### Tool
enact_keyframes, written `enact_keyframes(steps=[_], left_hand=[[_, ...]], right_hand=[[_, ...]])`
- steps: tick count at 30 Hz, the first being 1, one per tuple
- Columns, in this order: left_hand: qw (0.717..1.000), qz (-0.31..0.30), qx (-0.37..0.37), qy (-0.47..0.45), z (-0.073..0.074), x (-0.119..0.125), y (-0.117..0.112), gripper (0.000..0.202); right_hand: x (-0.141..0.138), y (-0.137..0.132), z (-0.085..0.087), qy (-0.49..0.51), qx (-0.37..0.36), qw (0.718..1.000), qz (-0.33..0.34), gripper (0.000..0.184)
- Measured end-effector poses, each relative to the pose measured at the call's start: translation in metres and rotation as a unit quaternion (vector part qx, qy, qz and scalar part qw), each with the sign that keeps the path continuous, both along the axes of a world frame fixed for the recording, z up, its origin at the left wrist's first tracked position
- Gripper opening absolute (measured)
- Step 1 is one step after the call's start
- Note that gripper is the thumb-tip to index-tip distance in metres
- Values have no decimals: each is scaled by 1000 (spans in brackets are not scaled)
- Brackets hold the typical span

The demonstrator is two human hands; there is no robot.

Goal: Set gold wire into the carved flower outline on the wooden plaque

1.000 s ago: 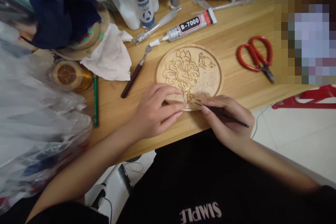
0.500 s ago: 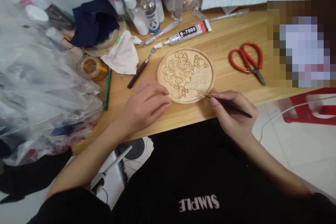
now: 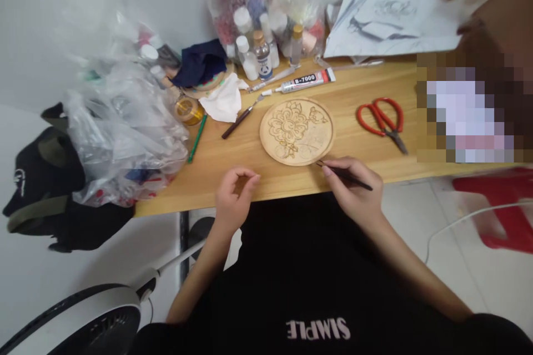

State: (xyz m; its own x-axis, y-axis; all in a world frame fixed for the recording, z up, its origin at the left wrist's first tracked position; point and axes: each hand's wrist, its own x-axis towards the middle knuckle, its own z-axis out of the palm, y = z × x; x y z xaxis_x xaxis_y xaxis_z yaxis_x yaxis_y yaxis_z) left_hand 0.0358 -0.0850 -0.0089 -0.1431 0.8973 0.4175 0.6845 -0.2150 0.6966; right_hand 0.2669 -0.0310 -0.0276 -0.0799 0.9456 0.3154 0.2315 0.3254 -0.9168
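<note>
A round wooden disc (image 3: pixel 297 131) with a gold-lined flower pattern lies flat on the wooden table (image 3: pixel 258 172). My right hand (image 3: pixel 353 191) pinches thin dark tweezers (image 3: pixel 343 175), whose tip sits at the disc's near right rim. My left hand (image 3: pixel 233 197) rests at the table's near edge, left of the disc and apart from it, its fingers loosely curled with nothing visible in them.
Red scissors (image 3: pixel 381 121) lie right of the disc. Behind it are a B-7000 glue tube (image 3: pixel 303 81), a dark-handled tool (image 3: pixel 241 116), a white cloth (image 3: pixel 222 101), a gold wire spool (image 3: pixel 188 110), a green pencil (image 3: pixel 196 138) and several bottles (image 3: pixel 260 55). Plastic bags (image 3: pixel 120 127) fill the left.
My left hand has come off the disc and drawn back to the table's near edge. My right hand has slid the tweezers off the pattern to the rim. The camera has pulled back.
</note>
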Motion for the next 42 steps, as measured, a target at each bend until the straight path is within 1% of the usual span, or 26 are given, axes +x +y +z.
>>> enact_keyframes(steps=[3,7,9,11,13,15,18,21,23,25,28,30,32,33,35,38,39,42], left_hand=[[999,28,20,-15,-1,-2,-1,10],[999,24,45,4,6,-2,-2,11],[998,0,48,29,9,3,-3,9],[996,-44,50,63,10,11,-5,7],[989,-91,56,100,7,21,-7,6],[981,-123,63,135,2,30,-11,7],[972,-137,74,176,-6,39,-16,11],[968,-132,85,196,-11,39,-20,12],[969,-116,91,198,-13,33,-24,9],[973,-76,93,195,-13,22,-34,8],[978,44,73,193,-13,-5,-60,15],[972,135,44,185,-15,-25,-85,13],[963,208,-12,171,-24,-45,-111,6],[957,234,-53,161,-31,-53,-123,4],[942,272,-138,137,-51,-68,-142,13],[911,295,-274,89,-90,-83,-159,24],[899,292,-317,74,-103,-87,-161,31],[872,269,-406,43,-135,-95,-163,36]], right_hand=[[0,0,-2,-2,11,1000,2,9],[-1,0,-3,1,23,1000,3,8],[-2,0,-2,0,27,1000,5,8],[-2,-1,-2,-4,29,1000,7,8],[-3,-1,-3,-9,30,999,7,9],[-3,-1,-4,-16,31,999,4,9],[-3,-1,-7,-24,35,999,0,9],[-3,-1,-8,-31,40,999,0,9],[-3,-2,-9,-35,43,998,1,10],[-3,-2,-9,-41,44,998,2,11],[-2,-3,-8,-47,45,998,0,11],[-1,-3,-7,-49,44,998,1,11],[-1,-2,-5,-47,40,998,4,11],[-2,-2,-5,-45,37,998,6,10],[-2,-1,-3,-40,30,999,7,10],[-3,1,-2,-36,19,999,10,11],[-3,1,-2,-36,16,999,12,11],[-2,2,1,-37,8,999,17,11]])
